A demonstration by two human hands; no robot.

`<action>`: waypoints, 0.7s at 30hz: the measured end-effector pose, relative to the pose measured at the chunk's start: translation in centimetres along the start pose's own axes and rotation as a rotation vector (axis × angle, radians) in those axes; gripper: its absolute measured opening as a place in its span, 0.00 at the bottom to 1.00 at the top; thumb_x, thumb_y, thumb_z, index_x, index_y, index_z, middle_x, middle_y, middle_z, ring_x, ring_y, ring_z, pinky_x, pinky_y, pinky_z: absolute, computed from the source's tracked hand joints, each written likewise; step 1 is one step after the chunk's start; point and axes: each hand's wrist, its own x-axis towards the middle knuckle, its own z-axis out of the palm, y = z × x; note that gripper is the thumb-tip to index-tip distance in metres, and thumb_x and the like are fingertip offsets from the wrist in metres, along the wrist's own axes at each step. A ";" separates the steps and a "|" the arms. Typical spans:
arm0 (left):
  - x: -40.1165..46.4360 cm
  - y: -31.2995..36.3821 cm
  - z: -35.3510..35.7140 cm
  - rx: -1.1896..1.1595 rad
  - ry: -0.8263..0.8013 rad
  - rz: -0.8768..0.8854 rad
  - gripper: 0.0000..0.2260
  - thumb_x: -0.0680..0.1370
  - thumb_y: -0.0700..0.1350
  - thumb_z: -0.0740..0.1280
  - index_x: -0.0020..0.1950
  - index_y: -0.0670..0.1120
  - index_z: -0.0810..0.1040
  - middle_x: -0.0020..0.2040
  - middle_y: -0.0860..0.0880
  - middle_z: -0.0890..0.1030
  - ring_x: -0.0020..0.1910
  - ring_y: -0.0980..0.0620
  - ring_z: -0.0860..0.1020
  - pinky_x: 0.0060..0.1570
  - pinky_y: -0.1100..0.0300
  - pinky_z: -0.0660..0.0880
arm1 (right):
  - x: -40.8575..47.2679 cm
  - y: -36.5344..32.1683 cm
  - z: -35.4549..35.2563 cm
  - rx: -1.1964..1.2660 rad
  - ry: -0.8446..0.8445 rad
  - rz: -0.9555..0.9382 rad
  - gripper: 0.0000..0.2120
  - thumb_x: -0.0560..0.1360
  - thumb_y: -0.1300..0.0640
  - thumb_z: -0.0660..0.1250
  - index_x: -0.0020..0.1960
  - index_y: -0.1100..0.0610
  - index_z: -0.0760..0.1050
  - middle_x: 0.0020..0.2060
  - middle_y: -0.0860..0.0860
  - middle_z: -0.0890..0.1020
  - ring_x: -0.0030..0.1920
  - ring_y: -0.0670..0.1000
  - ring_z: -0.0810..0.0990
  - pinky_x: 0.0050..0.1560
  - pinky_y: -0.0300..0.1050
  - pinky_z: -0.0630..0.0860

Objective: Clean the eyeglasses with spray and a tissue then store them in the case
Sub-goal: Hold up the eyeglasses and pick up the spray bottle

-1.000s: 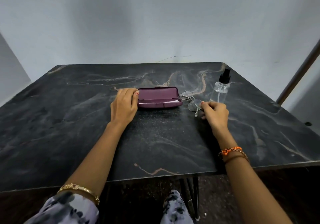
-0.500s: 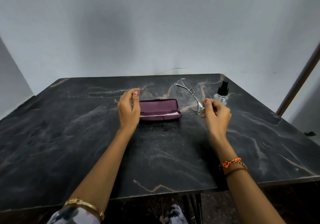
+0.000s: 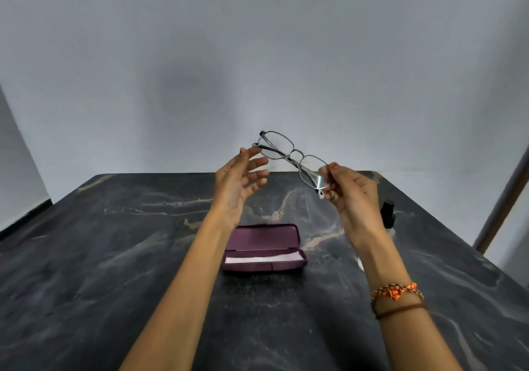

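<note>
Eyeglasses (image 3: 292, 158) are lifted high above the dark marble table (image 3: 114, 256), in front of the grey wall, at about 12 o'clock from the person. The right hand (image 3: 347, 190) pinches them at the outer edge of one lens, near the hinge, between thumb and fingertips; I think this grip keeps the skin off the middle of the glass. The frame is tilted, with its free end pointing toward 10 o'clock, and the temples look folded behind the lenses.

The left hand (image 3: 239, 181) is loose, with fingers spread and palm turned inward. Its fingertips are just beside the free end of the frame, perhaps touching a temple tip, but it grasps nothing yet. In my judgement it is placed there to take the other side, so the glasses can be steadied with two hands or looked at against the plain wall.

The purple case (image 3: 264, 249) lies with its lid up on the table at 6 o'clock below the glasses, between the two forearms. A pale strip lies inside it, maybe a cloth or the tissue; I cannot tell which. The spray bottle (image 3: 388, 213) stands at 4 o'clock, mostly hidden behind the right wrist, near enough for an easy reach.

Cleaning seems not begun: the bottle stands untouched.
</note>
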 end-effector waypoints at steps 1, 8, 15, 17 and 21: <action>0.0 -0.3 0.0 -0.012 0.008 -0.008 0.10 0.79 0.46 0.60 0.47 0.44 0.78 0.37 0.49 0.84 0.32 0.54 0.81 0.33 0.64 0.78 | -0.2 0.7 -0.1 0.015 0.001 0.023 0.17 0.76 0.60 0.62 0.32 0.54 0.82 0.27 0.45 0.81 0.26 0.40 0.74 0.28 0.30 0.73; -0.3 -0.3 -0.1 -0.148 0.045 -0.026 0.10 0.79 0.45 0.60 0.45 0.42 0.77 0.34 0.48 0.83 0.31 0.51 0.81 0.32 0.65 0.78 | -0.1 1.3 0.6 -0.034 -0.011 0.018 0.13 0.76 0.60 0.62 0.36 0.56 0.80 0.27 0.45 0.80 0.27 0.40 0.73 0.29 0.30 0.72; -0.7 3.9 -1.1 -0.172 0.019 0.073 0.06 0.77 0.39 0.62 0.48 0.42 0.79 0.34 0.50 0.83 0.32 0.54 0.80 0.32 0.67 0.77 | 1.8 -2.6 3.5 -0.108 -0.092 -0.065 0.12 0.76 0.60 0.63 0.35 0.57 0.80 0.25 0.44 0.81 0.24 0.40 0.73 0.27 0.30 0.70; -0.9 4.7 -1.5 -0.132 -0.011 0.074 0.07 0.75 0.38 0.63 0.47 0.43 0.80 0.34 0.51 0.82 0.33 0.55 0.80 0.33 0.67 0.77 | 2.1 -2.8 3.9 -0.085 -0.081 -0.043 0.13 0.75 0.60 0.64 0.33 0.57 0.80 0.25 0.44 0.81 0.24 0.39 0.72 0.27 0.30 0.70; -1.0 5.6 -1.9 -0.087 -0.015 0.030 0.06 0.69 0.40 0.67 0.42 0.43 0.83 0.32 0.51 0.82 0.31 0.56 0.80 0.31 0.68 0.77 | 2.2 -3.1 4.5 -0.002 -0.031 0.032 0.16 0.74 0.59 0.66 0.28 0.56 0.81 0.24 0.45 0.81 0.23 0.40 0.72 0.26 0.29 0.69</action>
